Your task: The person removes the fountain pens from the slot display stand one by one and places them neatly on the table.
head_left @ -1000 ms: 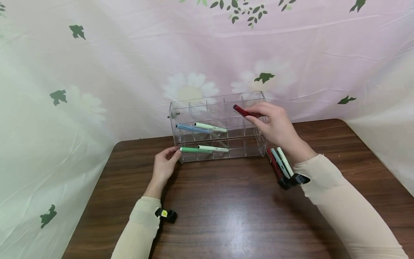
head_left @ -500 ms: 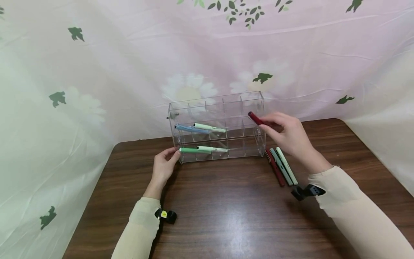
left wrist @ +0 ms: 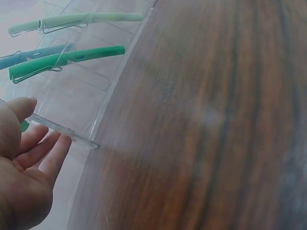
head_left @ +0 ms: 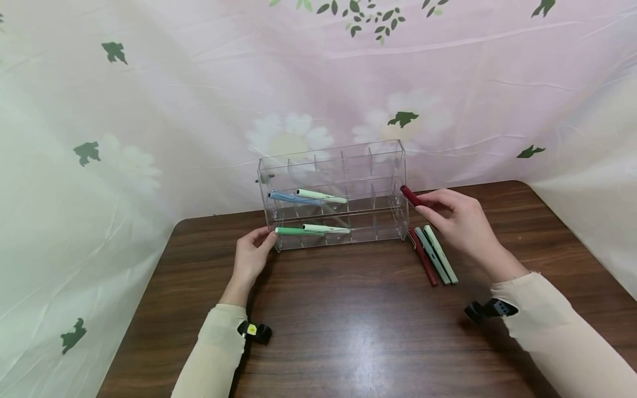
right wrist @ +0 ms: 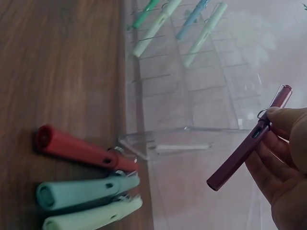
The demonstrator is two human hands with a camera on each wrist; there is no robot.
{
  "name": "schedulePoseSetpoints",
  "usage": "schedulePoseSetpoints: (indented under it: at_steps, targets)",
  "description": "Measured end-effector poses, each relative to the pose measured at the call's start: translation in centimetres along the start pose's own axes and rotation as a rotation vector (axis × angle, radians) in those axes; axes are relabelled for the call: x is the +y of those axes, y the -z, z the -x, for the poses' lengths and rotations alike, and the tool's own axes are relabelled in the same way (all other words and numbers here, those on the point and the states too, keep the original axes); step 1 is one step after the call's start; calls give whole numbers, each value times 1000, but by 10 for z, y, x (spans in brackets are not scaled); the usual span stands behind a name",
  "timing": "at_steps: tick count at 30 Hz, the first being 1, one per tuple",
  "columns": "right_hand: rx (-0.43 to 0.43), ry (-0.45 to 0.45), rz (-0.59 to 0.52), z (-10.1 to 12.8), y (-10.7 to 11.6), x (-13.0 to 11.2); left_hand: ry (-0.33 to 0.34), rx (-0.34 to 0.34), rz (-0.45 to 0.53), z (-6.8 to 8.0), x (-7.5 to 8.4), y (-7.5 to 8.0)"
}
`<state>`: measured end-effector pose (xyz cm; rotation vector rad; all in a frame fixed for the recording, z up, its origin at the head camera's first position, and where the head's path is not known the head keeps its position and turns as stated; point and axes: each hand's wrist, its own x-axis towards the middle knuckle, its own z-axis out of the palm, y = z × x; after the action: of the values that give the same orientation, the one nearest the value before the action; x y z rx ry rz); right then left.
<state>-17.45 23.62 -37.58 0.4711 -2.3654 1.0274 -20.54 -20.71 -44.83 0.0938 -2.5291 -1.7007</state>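
Observation:
A clear acrylic rack (head_left: 378,166) with tiers of slots stands at the back of the wooden table (head_left: 348,315). Its left slots hold a blue pen (head_left: 288,197), two pale green pens (head_left: 318,194) and a green pen (head_left: 293,231). My right hand (head_left: 455,218) pinches a dark red pen (head_left: 411,195) just beside the rack's right end; the right wrist view shows the dark red pen (right wrist: 249,143) between thumb and fingers. My left hand (head_left: 252,251) touches the rack's lower left corner with relaxed fingers (left wrist: 38,148).
Three pens lie on the table right of the rack: a red one (head_left: 423,257), a teal one (head_left: 432,255) and a pale green one (head_left: 442,255). A floral cloth (head_left: 149,110) hangs behind and to both sides.
My right hand has carried the dark red pen from in front of the rack's upper right slots down and right, past the rack's right end. The left hand has stayed put.

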Motion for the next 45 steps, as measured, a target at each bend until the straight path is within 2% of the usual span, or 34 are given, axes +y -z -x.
schedulePoseSetpoints:
  at_steps: [11, 18, 28, 37, 45]
  targets:
    - [-45, -69, 15, 21, 9, 15, 2, -3, 1, 1, 0, 0]
    - [-58, -145, 127, 32, 12, 26, -3, 1, -10, 0, 0, 0]
    - [-107, -274, 179, 41, 14, 36, 3, -6, 2, 0, 0, 0]
    - [-172, -374, 225, 47, 11, 43, 3, -6, 0, 0, 1, 0]
    - [-268, -464, 232, 49, 10, 53, 6, -9, -2, 1, 1, 0]
